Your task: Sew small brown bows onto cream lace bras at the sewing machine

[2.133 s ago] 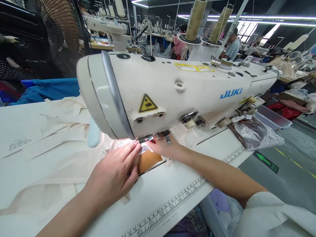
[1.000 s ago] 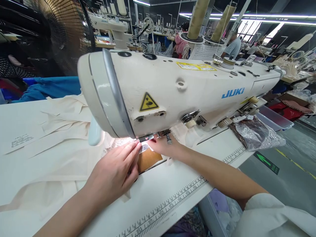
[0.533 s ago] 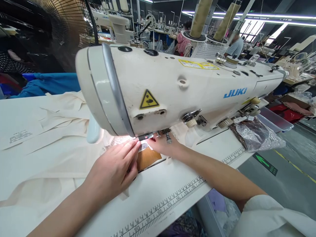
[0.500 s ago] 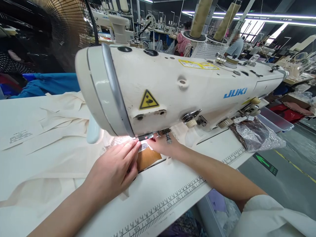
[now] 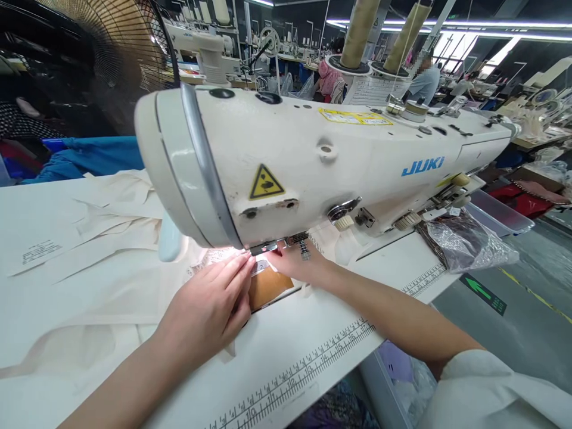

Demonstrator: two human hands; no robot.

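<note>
A white JUKI sewing machine (image 5: 295, 155) stretches across the view, its head hanging over the work. My left hand (image 5: 212, 295) is closed on cream fabric (image 5: 120, 304) just left of the presser area, fingers together and thumb tucked below. On the far side of the needle area, my right hand (image 5: 295, 261) pinches the fabric close to the foot; the machine head partly hides its fingertips. Lit lace (image 5: 212, 256) shows beyond the left fingers. Between the hands lies an orange-brown plate (image 5: 270, 287) on the machine bed. The needle itself is hidden.
Cut cream pieces (image 5: 116, 238) lie at the left on the white table (image 5: 308, 351), which has a printed ruler along its front edge. A fan (image 5: 125, 47) stands at upper left. A plastic-wrapped bundle (image 5: 469, 238) rests at the right. Thread cones (image 5: 360, 36) stand behind.
The view has shifted very slightly. Both hands keep nearly the same place by the presser area, and no clear movement of the fabric shows.
</note>
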